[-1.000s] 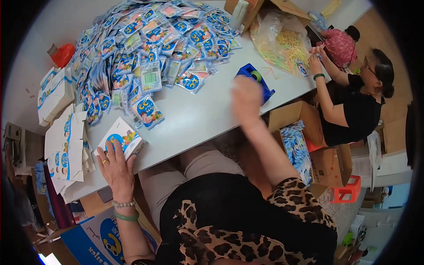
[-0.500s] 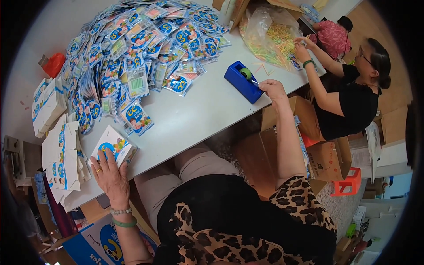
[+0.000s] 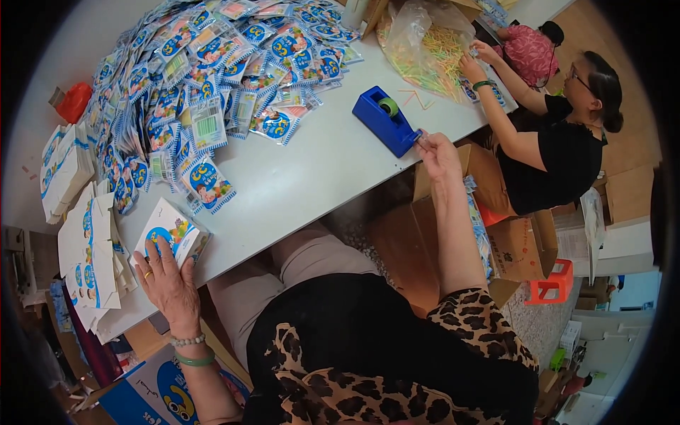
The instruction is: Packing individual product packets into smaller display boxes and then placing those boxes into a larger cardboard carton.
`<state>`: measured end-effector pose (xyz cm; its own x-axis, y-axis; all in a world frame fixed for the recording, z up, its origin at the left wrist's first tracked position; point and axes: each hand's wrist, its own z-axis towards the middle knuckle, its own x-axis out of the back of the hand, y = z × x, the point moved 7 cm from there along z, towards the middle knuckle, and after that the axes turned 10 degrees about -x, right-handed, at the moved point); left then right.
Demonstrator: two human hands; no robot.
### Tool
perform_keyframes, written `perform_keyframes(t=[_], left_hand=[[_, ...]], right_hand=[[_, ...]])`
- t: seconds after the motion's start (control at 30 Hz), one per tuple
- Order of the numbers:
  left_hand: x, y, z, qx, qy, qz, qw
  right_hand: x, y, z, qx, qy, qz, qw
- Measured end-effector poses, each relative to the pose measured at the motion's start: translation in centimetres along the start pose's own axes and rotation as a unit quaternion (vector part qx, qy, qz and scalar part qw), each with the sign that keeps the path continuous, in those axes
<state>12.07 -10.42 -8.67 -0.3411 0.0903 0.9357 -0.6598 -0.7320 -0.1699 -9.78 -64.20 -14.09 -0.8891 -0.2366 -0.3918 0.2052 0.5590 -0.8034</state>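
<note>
My left hand [image 3: 168,283] lies flat with spread fingers on a small white and blue box [image 3: 172,231] printed with fruit, near the table's front edge. Beyond it spreads a big heap of small blue and clear snack packets [image 3: 212,92]. Toward the right of the table stands a blue tape dispenser [image 3: 382,122] holding a roll of green-looking tape [image 3: 388,106]. At the dispenser's front end my right hand [image 3: 440,157] pinches a short piece of clear tape [image 3: 422,136] between thumb and fingers. Whether the piece is cut free, I cannot tell.
Flat cartons [image 3: 91,251] and a stack of white boxes [image 3: 65,170] lie at the left. A clear bag of thin coloured sticks [image 3: 432,60] sits at the far right, where a co-worker [image 3: 545,149] handles something small. Below the table edge stands an open brown carton [image 3: 520,244].
My right hand has moved slightly toward me, bringing the tape from near the roll down to the dispenser's front end. My left hand stays on the box.
</note>
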Motion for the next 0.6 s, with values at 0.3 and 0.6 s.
perform_keyframes(t=[0.3, 0.6], left_hand=[[0.3, 0.3, 0.1, -0.006, 0.004, 0.003, 1.0], [0.6, -1.5, -1.3, -0.028, 0.077, -0.035, 0.996]], right_hand=[[1.0, 1.0, -0.8, 0.006, -0.061, -0.187, 0.98], [0.3, 1.8, 0.2, -0.066, -0.109, -0.178, 0.976]])
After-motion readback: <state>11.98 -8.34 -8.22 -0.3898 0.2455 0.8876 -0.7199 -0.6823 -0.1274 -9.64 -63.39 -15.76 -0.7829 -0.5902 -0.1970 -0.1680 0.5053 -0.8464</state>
